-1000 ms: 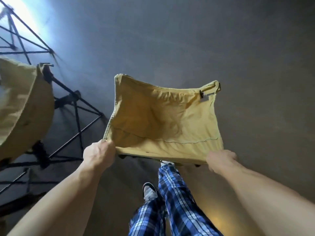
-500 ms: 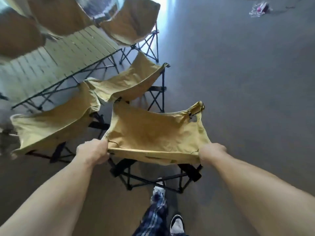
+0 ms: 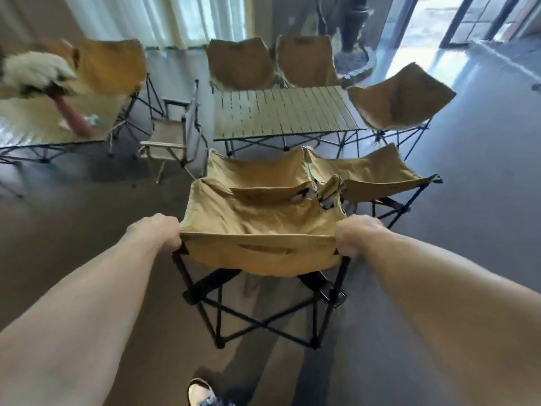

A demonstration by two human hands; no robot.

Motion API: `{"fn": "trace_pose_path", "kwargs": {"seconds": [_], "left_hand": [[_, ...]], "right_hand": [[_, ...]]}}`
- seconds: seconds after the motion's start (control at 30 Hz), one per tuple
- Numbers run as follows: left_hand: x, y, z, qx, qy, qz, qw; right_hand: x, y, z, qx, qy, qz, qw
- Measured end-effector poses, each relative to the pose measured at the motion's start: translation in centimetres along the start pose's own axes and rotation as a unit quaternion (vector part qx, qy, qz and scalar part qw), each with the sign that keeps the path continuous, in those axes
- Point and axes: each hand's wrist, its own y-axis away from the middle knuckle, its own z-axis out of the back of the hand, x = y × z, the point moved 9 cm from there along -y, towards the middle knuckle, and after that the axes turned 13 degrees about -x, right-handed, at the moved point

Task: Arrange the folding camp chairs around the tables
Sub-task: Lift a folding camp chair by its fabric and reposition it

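Observation:
I hold a tan folding camp chair (image 3: 257,227) with a black frame in front of me. My left hand (image 3: 156,234) grips its near left corner and my right hand (image 3: 358,235) grips its near right corner. Just beyond it stand two more tan chairs (image 3: 377,177), side by side at the near edge of a slatted roll-top table (image 3: 284,112). Two tan chairs (image 3: 240,64) stand at the table's far side and another tan chair (image 3: 401,96) at its right end.
At the left stands a second table (image 3: 44,127) with a fluffy white object and a tan chair (image 3: 108,65) behind it. A small grey director-style chair (image 3: 178,136) stands between the tables. White curtains hang at the back. Open grey floor lies to the right.
My view has swung upward from the floor to the room, bringing the tables and far chairs into sight. Both hands keep their grip on the chair, which now sits closer behind the two near chairs.

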Motion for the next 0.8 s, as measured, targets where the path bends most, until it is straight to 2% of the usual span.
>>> {"fn": "trace_pose_path", "kwargs": {"seconds": [0.13,0.23,0.33,0.47,0.67,0.8], "left_hand": [[13.7,0.1,-3.5,0.019,0.007,0.057,0.998],[23.2,-0.3,-5.8,0.032,0.014,0.092,0.995],[34.1,-1.0,-7.4,0.03,0.022,0.14,0.989],[45.7,-1.8,-8.7,0.037,0.024,0.184,0.982],[57.5,-5.0,-11.1,0.019,0.035,0.23,0.972],[63.5,-11.0,-12.1,-0.011,0.036,0.245,0.969]], "right_hand": [[12.9,-2.2,5.1,-0.004,0.036,0.048,0.998],[22.4,-3.6,7.3,0.033,0.023,0.073,0.997],[33.5,-5.6,10.5,0.037,0.013,0.109,0.993],[45.7,-6.7,14.8,-0.019,0.047,0.182,0.982],[57.8,-9.8,21.0,-0.055,0.053,0.221,0.972],[65.1,-15.2,24.5,-0.078,0.051,0.24,0.966]]}}
